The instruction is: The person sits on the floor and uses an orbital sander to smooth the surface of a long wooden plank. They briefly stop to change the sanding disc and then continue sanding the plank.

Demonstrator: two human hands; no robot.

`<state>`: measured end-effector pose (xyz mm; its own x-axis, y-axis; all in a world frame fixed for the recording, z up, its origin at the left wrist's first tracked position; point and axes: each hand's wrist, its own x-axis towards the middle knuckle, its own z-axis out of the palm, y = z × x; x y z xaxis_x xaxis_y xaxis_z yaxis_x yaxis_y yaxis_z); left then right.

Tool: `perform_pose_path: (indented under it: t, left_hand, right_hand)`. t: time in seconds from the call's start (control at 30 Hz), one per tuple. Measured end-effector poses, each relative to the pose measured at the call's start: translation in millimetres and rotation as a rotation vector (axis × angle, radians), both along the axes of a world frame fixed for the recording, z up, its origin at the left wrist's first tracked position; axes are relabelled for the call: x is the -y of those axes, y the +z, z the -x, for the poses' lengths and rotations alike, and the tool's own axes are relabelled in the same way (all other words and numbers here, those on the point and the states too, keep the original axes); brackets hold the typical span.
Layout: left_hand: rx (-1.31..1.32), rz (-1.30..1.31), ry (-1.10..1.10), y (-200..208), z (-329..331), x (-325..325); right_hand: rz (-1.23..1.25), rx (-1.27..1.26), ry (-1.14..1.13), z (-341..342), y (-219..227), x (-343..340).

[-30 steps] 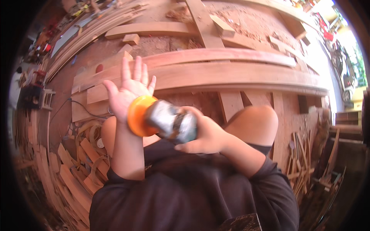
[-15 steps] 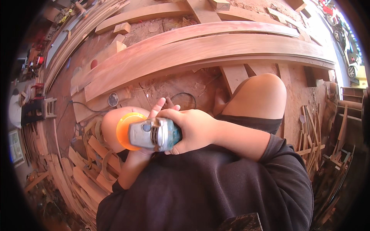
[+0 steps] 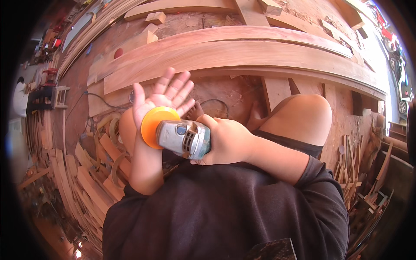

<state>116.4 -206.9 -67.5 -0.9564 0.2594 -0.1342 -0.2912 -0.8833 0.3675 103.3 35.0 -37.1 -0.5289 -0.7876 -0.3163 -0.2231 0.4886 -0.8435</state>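
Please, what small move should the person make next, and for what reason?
I would probably draw the left hand back from the orange disc. The right hand grips the power tool, and its disc overlaps the base of the open left palm in this view; whether they touch, I cannot tell.

The left hand (image 3: 161,99) is open with its palm turned up, fingers fanned apart and pointing away from the body, thumb stretched out to the left. Its wrist is partly hidden; the left forearm (image 3: 146,167) runs from below the hand back toward the torso. To its right and slightly nearer the body, the right hand (image 3: 229,141) is curled in a grip, back uppermost, the right forearm (image 3: 279,156) slanting in from the right.
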Motion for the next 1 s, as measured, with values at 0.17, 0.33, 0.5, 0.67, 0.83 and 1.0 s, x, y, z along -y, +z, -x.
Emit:
perform_pose_path:
  t: [0.17, 0.33, 0.5, 0.67, 0.83, 1.0]
  left_hand:
    - [0.052, -0.203, -0.147, -39, -1, -12]
    - [0.244, 0.097, -0.224, -59, -38, -47]
    - [-0.187, 0.796, -0.219, -38, -38, -31]
    - [-0.039, 0.528, 0.343, 17, 9, -27]
    - [-0.264, 0.388, 0.277, 36, 21, -51]
    - [-0.315, 0.754, 0.258, 59, 27, -66]
  right_hand:
    - [0.111, -0.053, -0.116, -4, -12, -13]
    - [0.223, 0.197, -0.118, 22, -20, -28]
    - [0.340, 0.127, -0.162, 15, -26, -31]
    - [0.482, 0.172, -0.282, 13, -33, -26]
    - [0.358, 0.268, -0.320, 17, -22, -26]
    - [0.546, 0.405, -0.311, 22, -33, -38]
